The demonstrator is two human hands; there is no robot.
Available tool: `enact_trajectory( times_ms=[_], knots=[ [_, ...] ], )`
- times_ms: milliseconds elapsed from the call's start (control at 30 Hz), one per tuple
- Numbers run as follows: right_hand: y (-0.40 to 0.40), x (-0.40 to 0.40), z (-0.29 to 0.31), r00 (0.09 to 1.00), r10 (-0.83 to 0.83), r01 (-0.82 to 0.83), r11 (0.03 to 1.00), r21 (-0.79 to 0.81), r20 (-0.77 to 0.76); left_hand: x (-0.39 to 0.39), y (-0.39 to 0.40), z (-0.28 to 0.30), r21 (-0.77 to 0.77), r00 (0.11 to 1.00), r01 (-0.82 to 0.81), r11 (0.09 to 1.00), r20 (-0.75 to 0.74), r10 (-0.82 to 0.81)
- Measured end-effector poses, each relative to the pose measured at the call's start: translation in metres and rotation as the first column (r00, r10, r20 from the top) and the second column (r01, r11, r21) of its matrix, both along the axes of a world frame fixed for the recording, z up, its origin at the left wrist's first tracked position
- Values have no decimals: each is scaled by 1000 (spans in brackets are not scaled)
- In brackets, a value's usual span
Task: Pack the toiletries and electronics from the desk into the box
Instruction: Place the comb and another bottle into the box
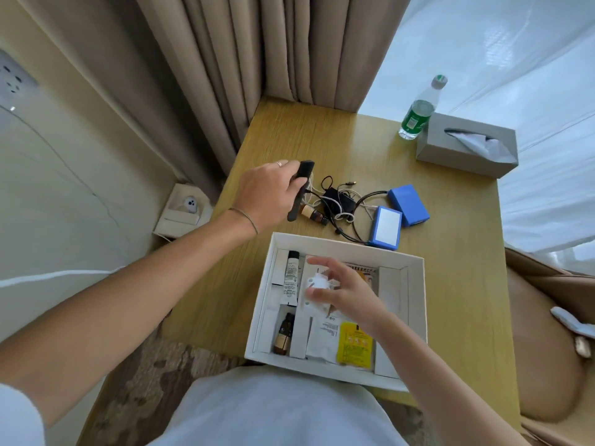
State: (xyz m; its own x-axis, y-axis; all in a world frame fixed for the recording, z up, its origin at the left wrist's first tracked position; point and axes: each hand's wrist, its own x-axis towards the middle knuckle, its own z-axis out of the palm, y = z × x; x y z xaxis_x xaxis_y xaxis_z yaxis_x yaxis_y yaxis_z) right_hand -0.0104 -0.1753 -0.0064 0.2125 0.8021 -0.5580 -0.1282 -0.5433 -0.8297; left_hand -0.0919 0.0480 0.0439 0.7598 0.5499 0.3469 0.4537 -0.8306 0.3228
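Observation:
A white box (415,304) stands at the desk's near edge. Inside lie a white tube (291,278), a brown bottle (283,334), white sachets and a yellow sachet (354,346). My right hand (346,292) hovers over the box's middle, fingers around a small white object (317,282). My left hand (269,193) is above the desk behind the box, shut on a long black device (301,185). Behind the box lie a small brown bottle (313,214), a black adapter with tangled cables (338,201) and two blue packs (385,227) (408,205).
A grey tissue box (467,146) and a green-labelled water bottle (418,111) stand at the desk's far right. Curtains hang behind the wooden desk (450,284). A tan bag (547,349) sits to the right. A wall socket is at lower left.

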Motion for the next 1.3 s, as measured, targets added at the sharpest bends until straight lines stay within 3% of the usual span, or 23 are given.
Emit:
enact_trajectory(
  times_ms=[200,433,767,1000,1300],
  knots=[
    [-7,-35,-39,987,83,-60,985,-165,140,-23,-15,23,-162,993,-52,985,97,68],
    [-9,-62,-54,874,255,-187,962,-199,414,-51,-31,39,-264,981,-42,964,174,90],
    [-6,-69,-57,834,276,-214,960,-181,477,-62,-52,43,-402,973,-10,916,206,101],
    [-22,-39,-47,941,97,-56,990,-133,325,-50,-71,23,-528,997,-12,849,53,47],
    [-55,3,-39,929,-245,280,955,-94,276,-25,-109,-29,-746,981,-47,665,-161,-111]
  ],
)
